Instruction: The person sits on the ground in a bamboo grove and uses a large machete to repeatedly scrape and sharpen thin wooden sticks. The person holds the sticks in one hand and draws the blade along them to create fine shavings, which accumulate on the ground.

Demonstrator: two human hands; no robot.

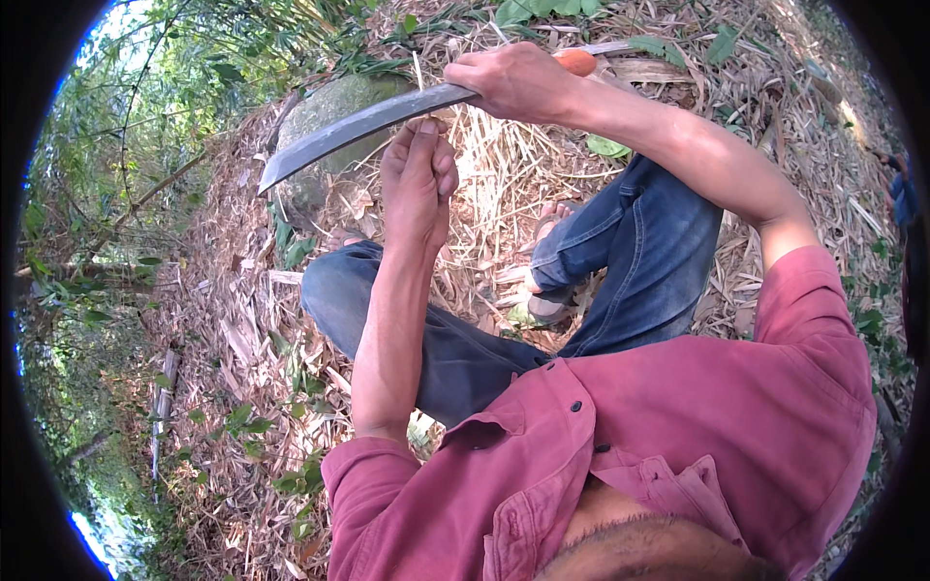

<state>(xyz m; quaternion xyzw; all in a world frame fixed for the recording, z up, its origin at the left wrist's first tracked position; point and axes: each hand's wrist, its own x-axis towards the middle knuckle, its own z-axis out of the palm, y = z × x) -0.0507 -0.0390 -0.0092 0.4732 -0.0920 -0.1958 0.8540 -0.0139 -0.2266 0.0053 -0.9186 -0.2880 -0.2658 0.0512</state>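
Note:
My right hand (513,85) is closed round a machete (363,123) where its handle meets the blade. The long, slightly curved grey blade points left, and the orange butt of the handle (577,62) shows behind the hand. Just below the blade, my left hand (418,174) is raised in a pinch, thumb against fingers. A thin pale strip (418,70) stands above the blade, in line with that pinch. The blade hides part of the strip, so its full length cannot be seen.
Beyond the blade's left half sits a rounded, mossy grey-green stone (334,107). Pale shavings (499,160) are heaped between my sandalled feet (552,308). Dry leaves and husks (232,339) cover the ground. Green undergrowth (87,223) rises at the left.

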